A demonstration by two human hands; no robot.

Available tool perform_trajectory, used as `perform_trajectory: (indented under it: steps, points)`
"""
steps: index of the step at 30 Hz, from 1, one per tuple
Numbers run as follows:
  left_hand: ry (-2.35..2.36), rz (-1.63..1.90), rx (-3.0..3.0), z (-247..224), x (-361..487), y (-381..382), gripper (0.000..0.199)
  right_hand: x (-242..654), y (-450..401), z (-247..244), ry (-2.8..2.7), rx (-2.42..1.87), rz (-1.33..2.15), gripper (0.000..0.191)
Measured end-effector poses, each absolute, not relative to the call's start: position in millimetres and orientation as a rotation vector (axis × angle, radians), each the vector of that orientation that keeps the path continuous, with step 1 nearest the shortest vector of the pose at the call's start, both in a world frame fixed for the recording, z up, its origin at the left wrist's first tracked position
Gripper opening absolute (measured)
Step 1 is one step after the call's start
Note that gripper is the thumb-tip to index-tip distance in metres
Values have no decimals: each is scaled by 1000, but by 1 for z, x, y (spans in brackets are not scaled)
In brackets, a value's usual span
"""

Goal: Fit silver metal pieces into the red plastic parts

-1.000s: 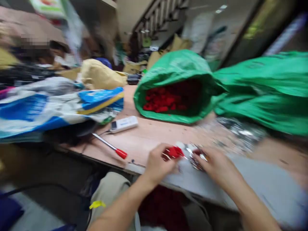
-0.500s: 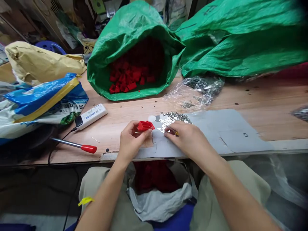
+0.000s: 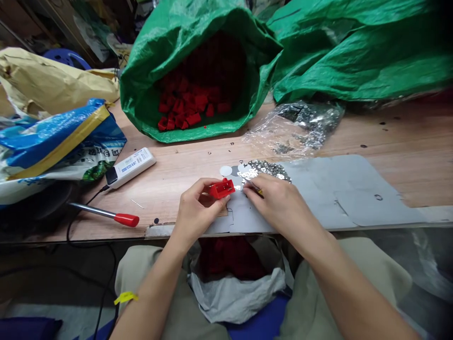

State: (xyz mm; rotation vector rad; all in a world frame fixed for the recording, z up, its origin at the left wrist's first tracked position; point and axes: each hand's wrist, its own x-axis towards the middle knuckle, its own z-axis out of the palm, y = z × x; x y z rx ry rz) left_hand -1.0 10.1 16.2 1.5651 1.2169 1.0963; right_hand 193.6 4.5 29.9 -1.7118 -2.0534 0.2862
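Note:
Between the thumb and fingers of my left hand is a small red plastic housing, its hollow side turned partly up toward me. A little metal shows inside it. My right hand pinches a pair of thin metal tweezers with a yellow patch on it. The tips point left, at the near edge of a heap of small shiny metal pieces, close to the housing but apart from it. The heap lies on a grey sheet. Whether the tips grip a piece is too small to tell.
A green sack of red housings gapes behind my hands. A clear plastic bag of metal pieces lies right of it. Leftward are a white device with a cable and a red-tipped lever. An open pale bag sits between my knees.
My left hand has turned the red housing so more of its inside faces me, and has moved slightly right. The tweezers stay by the metal heap. The whole view has shifted a little.

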Motion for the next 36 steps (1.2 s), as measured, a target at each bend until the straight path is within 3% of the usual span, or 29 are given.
perform_trajectory:
  steps: [6,14,23,30,36]
  points:
    - [1103,1060,1558,16,-1,6,29,194,6,42,-1683,-1526,847,15]
    - [980,1023,1804,17,-3,7,24,202,10,37,-1394,-1395,1380,40]
    - [972,941,1995,20,-4,7,25,203,9,36,-1528,-1425,1339,30]
    - [986,853,2068,20,-4,5,25,207,4,41,-1484,-1452,1411,42]
    - [967,844,2155,22,-3,6,20,243,-4,54,-1904,-1407,1304,30]
